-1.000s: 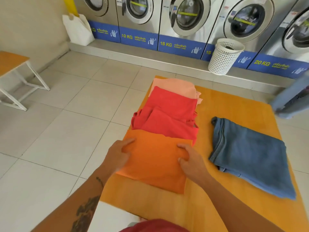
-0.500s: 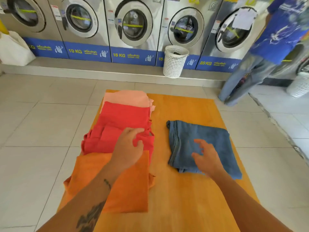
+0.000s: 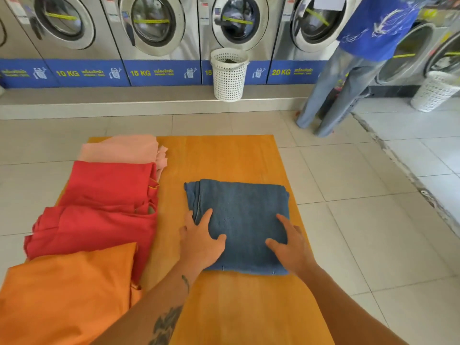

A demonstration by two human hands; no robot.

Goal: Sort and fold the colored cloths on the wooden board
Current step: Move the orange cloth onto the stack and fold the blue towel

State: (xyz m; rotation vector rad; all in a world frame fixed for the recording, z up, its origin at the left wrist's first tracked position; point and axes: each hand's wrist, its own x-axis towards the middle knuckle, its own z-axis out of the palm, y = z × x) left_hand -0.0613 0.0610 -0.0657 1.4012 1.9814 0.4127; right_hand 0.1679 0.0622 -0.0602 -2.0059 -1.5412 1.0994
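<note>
We can't see the near-left corner of the orange wooden board [image 3: 224, 158] under the folded orange cloth [image 3: 67, 295], itself cut off at the frame edge, while our left hand [image 3: 201, 242] and right hand [image 3: 291, 250] lie open, fingers spread, flat on the folded blue terry cloth [image 3: 244, 212] mid-board.

Blue towel [image 3: 245, 220], orange cloth [image 3: 67, 295], red cloth [image 3: 104, 207], pale pink cloth [image 3: 122, 149], all plain, on a honey-yellow board [image 3: 224, 158]; white perforated basket [image 3: 229, 75]; grey floor tiles [image 3: 373, 232].
</note>
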